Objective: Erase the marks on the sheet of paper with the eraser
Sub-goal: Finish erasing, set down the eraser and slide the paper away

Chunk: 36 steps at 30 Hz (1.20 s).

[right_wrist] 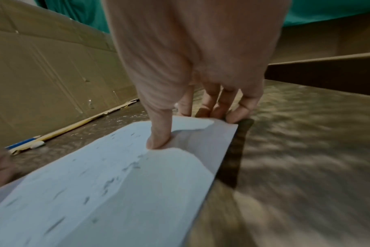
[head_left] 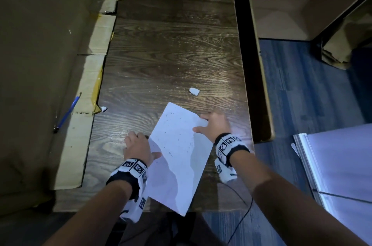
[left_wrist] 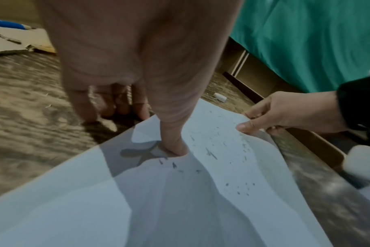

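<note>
A white sheet of paper with small dark marks lies askew on the dark wooden table, its near corner past the front edge. My left hand holds its left edge, thumb on top and fingers curled at the edge. My right hand pinches the far right edge, thumb above and fingers below. The sheet bows up between the hands. A white eraser lies free on the table beyond the paper, seen too as the eraser in the left wrist view.
A second small white piece lies by the cardboard lining the table's left side. A blue pen rests on that cardboard. The table's right edge drops to a blue floor. A cable hangs at the front.
</note>
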{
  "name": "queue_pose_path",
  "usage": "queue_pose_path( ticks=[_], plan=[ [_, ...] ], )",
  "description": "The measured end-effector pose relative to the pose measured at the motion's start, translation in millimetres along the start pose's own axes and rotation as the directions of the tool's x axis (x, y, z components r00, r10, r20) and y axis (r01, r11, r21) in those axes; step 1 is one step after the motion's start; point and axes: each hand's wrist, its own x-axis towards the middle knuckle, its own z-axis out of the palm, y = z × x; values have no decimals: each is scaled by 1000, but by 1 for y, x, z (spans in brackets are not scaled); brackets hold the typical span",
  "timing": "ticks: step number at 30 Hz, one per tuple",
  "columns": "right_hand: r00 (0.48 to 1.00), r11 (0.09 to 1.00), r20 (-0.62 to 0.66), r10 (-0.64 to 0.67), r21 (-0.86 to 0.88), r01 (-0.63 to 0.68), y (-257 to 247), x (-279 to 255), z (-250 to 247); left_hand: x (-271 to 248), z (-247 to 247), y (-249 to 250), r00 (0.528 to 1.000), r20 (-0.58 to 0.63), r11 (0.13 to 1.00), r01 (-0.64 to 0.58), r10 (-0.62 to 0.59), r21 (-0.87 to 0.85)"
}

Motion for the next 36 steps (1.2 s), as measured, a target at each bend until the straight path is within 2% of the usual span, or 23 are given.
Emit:
queue_pose_path(
  ticks=[3, 6, 9, 12, 18, 23, 25, 27, 28, 30, 31, 33, 36],
  plan=[
    [992, 984, -43, 116, 139, -110, 30, -48, 5, -3, 4, 3, 981, -96, 983, -175, 168, -62],
    [970, 932, -82, 231, 306, -196, 65, -99, 16, -4, 5, 19, 950, -126, 951, -298, 286, -86],
    [949, 934, -170, 267, 288, -211, 103, -137, 37, -7, 8, 48, 900, -124, 905, -424, 418, -28],
    [919, 889, -177, 351, 371, -268, 131, -167, 43, -15, 14, 86, 842, -130, 851, -523, 524, 40],
    [863, 820, -166, 477, 437, -369, 158, -202, 29, -34, 28, 150, 787, -169, 803, -592, 593, 61],
    [848, 825, -234, 476, 451, -339, 171, -205, 28, -39, 22, 149, 751, -164, 763, -646, 639, 16],
    [825, 893, -373, 425, 322, -315, 174, -201, 34, -38, 16, 131, 743, -128, 748, -664, 658, -7],
    [791, 960, -544, 279, 149, -235, 166, -192, 37, -37, 13, 109, 743, -47, 744, -667, 668, 31],
    [778, 981, -599, 190, 89, -172, 158, -186, 38, -38, 13, 99, 749, 0, 747, -661, 663, 73],
    [779, 999, -627, 19, 42, 10, 135, -170, 40, -44, 18, 80, 774, 68, 760, -631, 629, 155],
    [787, 994, -615, -54, 44, 103, 121, -161, 43, -48, 22, 72, 789, 89, 769, -614, 608, 179],
    [836, 971, -514, -190, 26, 236, 91, -145, 53, -54, 33, 60, 804, 142, 776, -594, 577, 211],
    [903, 929, -225, -367, -46, 366, 48, -130, 77, -57, 49, 53, 813, 166, 775, -582, 558, 247]
  ],
)
